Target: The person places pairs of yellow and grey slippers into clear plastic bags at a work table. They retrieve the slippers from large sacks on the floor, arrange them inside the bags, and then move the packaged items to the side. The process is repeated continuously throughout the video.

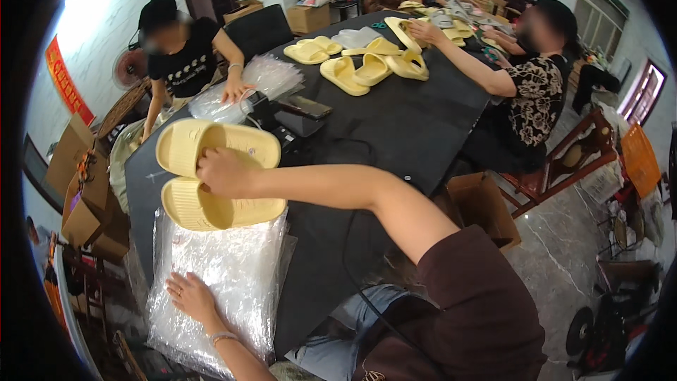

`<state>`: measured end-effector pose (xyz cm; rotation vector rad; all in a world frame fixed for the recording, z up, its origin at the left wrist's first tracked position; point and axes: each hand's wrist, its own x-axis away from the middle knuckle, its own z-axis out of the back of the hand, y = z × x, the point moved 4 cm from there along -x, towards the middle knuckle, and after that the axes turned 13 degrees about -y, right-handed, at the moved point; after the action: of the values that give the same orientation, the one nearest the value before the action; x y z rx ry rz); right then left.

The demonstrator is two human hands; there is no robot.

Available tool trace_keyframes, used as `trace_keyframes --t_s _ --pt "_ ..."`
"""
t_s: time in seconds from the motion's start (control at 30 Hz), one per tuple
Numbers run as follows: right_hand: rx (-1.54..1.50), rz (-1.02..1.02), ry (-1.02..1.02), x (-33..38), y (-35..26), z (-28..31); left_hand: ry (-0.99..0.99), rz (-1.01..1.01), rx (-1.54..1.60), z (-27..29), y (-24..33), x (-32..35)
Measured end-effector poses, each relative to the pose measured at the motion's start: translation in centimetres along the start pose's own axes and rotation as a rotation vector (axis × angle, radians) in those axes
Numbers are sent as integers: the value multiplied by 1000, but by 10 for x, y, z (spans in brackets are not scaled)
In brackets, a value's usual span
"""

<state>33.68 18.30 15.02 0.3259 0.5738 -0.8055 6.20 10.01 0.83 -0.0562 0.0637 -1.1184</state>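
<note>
A pair of pale yellow slide slippers (250, 142) lies side by side over the far end of a stack of clear plastic bags (229, 268). My right hand (226, 173) reaches across from the right and grips the pair where the two meet, its fingers curled at the inner edges of the ribbed straps. Its fingertips are partly hidden by the slippers. Lower down, my left hand (192, 299) rests flat on the bags with its fingers spread and nothing in them.
Beyond the slippers stand a black device (271, 116) and more clear bags (261, 79) under another person's hand. Several yellow slippers (345, 74) lie farther up the black table (402, 123). A co-worker at right handles one. A cable (347, 254) crosses the near edge; a cardboard box (483, 204) stands beside it.
</note>
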Motion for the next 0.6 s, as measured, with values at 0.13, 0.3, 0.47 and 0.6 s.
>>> trace_keyframes --t_s 0.13,0.3,0.47,0.6 --pt "-26 -192 -8 33 38 93 -25 11 44 -3 -4 0" --pt "149 -411 156 90 158 143 -44 30 -5 -5 -5 -5" --pt "207 -879 24 165 283 163 27 42 -235 -36 -18 -28" --pt "51 -1491 -131 221 331 149 25 -10 -104 -36 -16 -27"
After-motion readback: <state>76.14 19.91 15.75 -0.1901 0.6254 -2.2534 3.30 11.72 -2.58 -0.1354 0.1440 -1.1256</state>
